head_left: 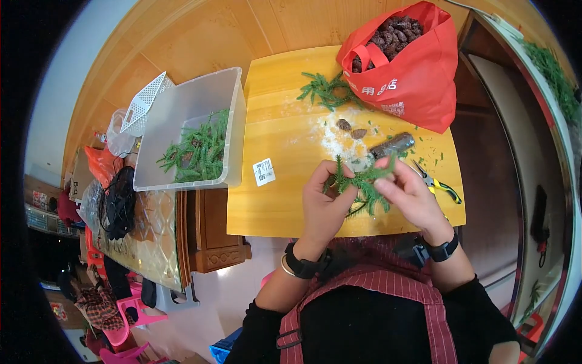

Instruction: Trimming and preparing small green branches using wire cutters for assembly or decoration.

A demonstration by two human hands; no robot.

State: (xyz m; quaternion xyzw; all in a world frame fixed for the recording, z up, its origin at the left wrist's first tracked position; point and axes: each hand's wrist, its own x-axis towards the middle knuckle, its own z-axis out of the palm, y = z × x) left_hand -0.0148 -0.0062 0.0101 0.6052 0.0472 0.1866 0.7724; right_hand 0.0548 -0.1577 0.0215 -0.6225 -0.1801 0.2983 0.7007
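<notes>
Between my two hands, over the near part of the wooden table (276, 209), is a green artificial pine sprig (365, 182). My left hand (329, 197) grips its left side between thumb and fingers. At its right end, my right hand (411, 193) pinches the needles with thumb and fingertips. Just beyond the hands lie two brown pine cones (344, 125) on scattered white powder (336, 142). A dark, shiny roll (392, 145) rests beside them. Pliers with yellow and black handles (447, 189) lie right of my right hand. Farther back sits another green sprig (327, 91).
A red bag (418, 73) full of pine cones (394, 39) stands at the back right. On the left, a clear plastic bin (233, 130) holds several green sprigs (203, 148). A white label card (264, 172) lies on the table. Another person (100, 306) sits at far left.
</notes>
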